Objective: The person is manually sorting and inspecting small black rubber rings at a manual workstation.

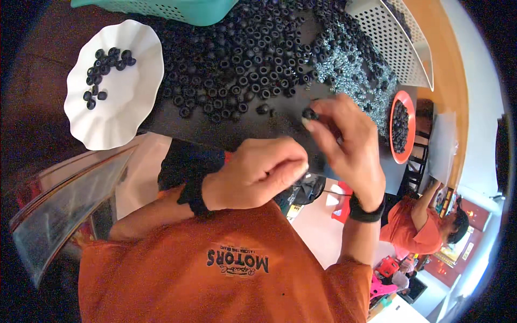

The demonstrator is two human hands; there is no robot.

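My right hand pinches a small round black plastic piece between thumb and forefinger, just above the near part of the dark table. To its left, my left hand is closed with the thumb pressed on the curled fingers. Whatever it may hold is hidden. Beyond both hands spreads a heap of black ring-shaped plastic pieces. Small silvery coil springs lie piled beside them, past my right hand. A couple of loose black pieces rest near the heap's front edge.
At the left stands a white wavy-rimmed plate with several black pieces. An orange dish of black pieces sits at the right. Teal and white perforated baskets stand at the back. Another person is at far right.
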